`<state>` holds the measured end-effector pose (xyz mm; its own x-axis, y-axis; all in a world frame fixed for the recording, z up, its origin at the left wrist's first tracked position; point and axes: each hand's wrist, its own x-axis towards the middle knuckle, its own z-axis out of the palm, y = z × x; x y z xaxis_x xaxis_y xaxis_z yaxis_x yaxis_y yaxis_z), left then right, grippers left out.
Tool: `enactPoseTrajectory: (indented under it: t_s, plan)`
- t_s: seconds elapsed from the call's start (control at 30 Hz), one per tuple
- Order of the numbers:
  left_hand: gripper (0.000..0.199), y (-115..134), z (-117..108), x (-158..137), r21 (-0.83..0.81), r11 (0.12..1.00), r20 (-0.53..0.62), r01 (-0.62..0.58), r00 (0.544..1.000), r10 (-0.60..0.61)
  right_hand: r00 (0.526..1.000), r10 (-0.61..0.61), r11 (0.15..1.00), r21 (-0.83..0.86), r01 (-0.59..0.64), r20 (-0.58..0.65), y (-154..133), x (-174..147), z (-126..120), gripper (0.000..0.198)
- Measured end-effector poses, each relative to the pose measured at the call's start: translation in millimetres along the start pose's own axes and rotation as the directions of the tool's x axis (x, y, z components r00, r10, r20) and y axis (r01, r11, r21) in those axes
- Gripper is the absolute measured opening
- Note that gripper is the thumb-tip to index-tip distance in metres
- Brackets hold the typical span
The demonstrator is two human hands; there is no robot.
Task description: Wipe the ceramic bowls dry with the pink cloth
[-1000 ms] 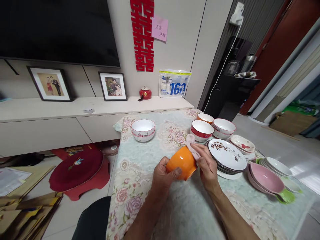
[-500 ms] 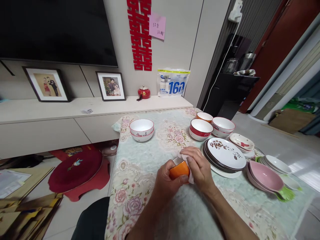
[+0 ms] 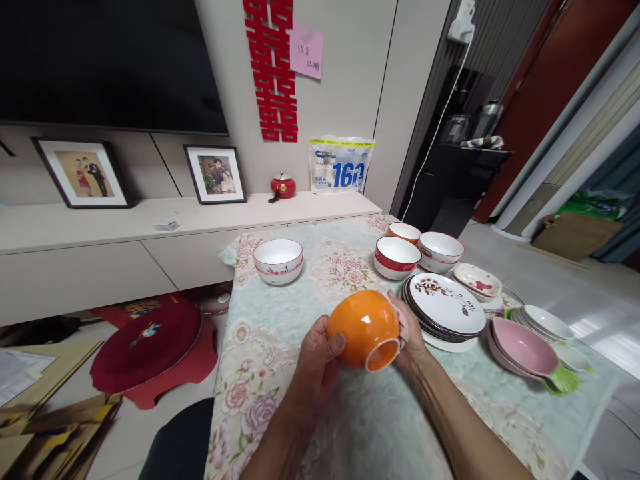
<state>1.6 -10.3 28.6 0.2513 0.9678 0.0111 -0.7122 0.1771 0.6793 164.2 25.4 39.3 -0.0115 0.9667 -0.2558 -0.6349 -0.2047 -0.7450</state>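
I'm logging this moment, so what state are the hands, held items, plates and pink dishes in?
Orange bowl: held tilted, underside showing
Pink cloth: bunched against the bowl
Left hand: gripping the bowl
Right hand: holding the cloth
Plates: stacked, top one pattern up
Pink dishes: nested, open side up

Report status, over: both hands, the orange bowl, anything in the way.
Left hand gripping orange bowl. Right hand holding pink cloth against its side. Bowl tilted, foot ring showing. Stacked plates close by right hand, contact unclear.
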Motion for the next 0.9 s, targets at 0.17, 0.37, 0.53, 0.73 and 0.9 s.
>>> enactPoseTrajectory:
  t_s: [0.17, 0.37, 0.53, 0.73, 0.9]
  plan:
    - [0.034, 5.4, -4.1, -0.5, 0.212, 0.976, 0.040, 0.038, 0.998, -0.048, 0.986, -0.158, 0.954, -0.247, 0.168, 0.058, -8.0, -7.3, -2.8, 0.041]
    - [0.048, 12.2, -14.5, 3.0, 0.519, 0.855, 0.081, -0.004, 0.996, -0.044, 0.927, -0.283, 0.792, -0.486, 0.370, 0.245, -9.7, -20.8, -3.7, 0.039]
    - [0.045, 10.5, -11.5, -0.4, 0.300, 0.954, 0.054, -0.012, 0.999, -0.004, 0.913, -0.306, 0.786, -0.470, 0.402, 0.271, -6.2, -14.2, -8.0, 0.043]
    - [0.033, 6.5, -3.6, -5.2, -0.084, 0.996, -0.066, 0.041, 0.997, -0.047, 0.946, -0.318, 0.894, -0.310, 0.322, 0.066, 7.7, -0.8, -6.9, 0.048]
    - [0.029, -0.8, -6.2, 3.0, -0.298, 0.954, -0.213, -0.035, 0.977, -0.031, 0.962, -0.272, 0.926, -0.275, 0.260, -0.005, 28.6, 1.9, 3.2, 0.052]
